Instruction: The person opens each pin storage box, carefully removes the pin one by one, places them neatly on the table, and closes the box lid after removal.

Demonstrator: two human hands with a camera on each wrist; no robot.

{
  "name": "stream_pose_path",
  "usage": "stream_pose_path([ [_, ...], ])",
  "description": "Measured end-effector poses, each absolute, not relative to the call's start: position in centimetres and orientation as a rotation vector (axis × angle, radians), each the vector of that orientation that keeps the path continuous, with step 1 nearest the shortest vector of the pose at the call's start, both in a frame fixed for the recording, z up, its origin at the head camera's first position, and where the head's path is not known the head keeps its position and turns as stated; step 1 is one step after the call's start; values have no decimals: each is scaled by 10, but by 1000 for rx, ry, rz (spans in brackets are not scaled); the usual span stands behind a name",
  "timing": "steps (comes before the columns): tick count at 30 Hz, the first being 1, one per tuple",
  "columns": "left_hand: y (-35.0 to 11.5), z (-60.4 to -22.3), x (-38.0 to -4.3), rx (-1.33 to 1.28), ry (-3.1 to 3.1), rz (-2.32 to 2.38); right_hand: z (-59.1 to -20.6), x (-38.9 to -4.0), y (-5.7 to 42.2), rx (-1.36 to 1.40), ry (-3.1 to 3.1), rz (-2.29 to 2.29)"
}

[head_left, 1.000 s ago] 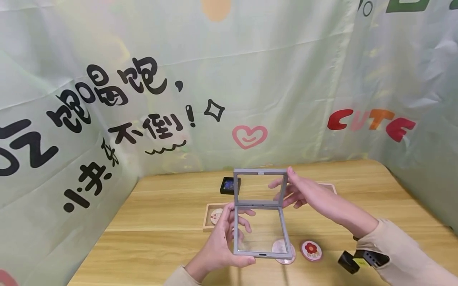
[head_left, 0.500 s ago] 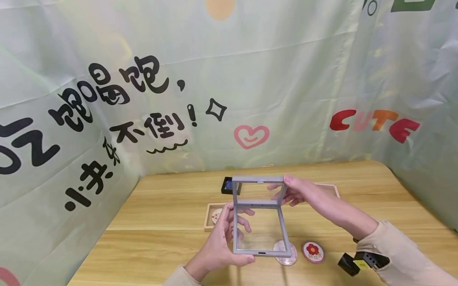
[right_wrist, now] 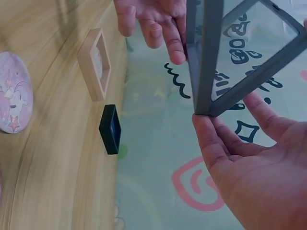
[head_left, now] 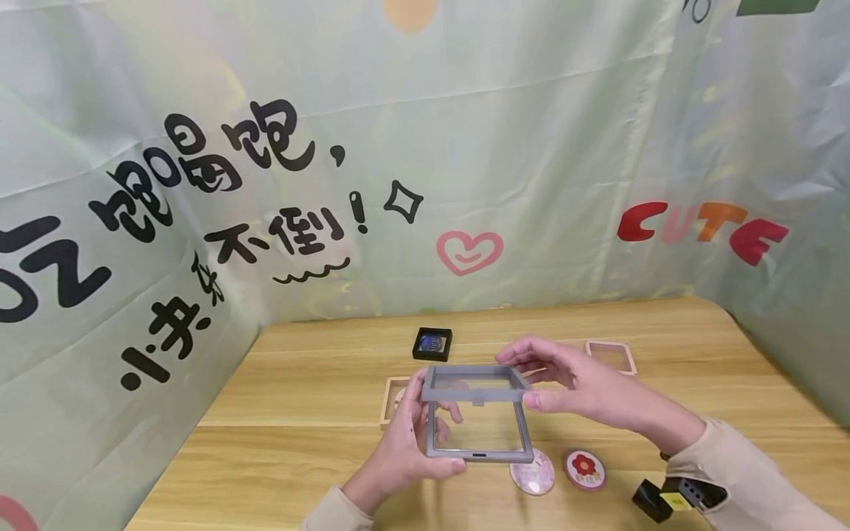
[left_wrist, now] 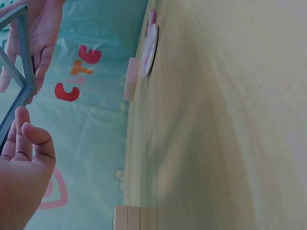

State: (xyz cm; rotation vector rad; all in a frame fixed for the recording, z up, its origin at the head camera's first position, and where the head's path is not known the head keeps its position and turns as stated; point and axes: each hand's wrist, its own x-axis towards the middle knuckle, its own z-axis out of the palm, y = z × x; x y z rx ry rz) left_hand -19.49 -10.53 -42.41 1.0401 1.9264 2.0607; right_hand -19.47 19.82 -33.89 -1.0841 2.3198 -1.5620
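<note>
- A pale green fabric backdrop [head_left: 531, 162] hangs behind the table.
- The wood-grain table [head_left: 265, 457] spans the foreground.
- The grey hinged display frame [head_left: 458, 394] is held above it, partly open.
- The left hand [head_left: 405, 442] grasps the frame's lower half, thumb along the front edge.
- The right hand [head_left: 578, 383] grasps the upper half's right side.
- On the table: a wooden frame [right_wrist: 88, 69], pink frame [head_left: 607, 344], black frame [head_left: 432, 331].
- Two round badges lie nearer: pink-patterned badge [head_left: 533, 472], red-flower badge [head_left: 584, 470].
</note>
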Motion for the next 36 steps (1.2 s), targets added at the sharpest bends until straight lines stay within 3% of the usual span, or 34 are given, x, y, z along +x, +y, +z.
stream_pose_path([
  [27, -105, -421, -207, 1084, 1844, 2130, -358, -188, 194, -1168, 2648, -1380],
  [36, -108, -415, -201, 893, 1735, 2119, -361, -188, 191, -1166, 2801, -1281],
])
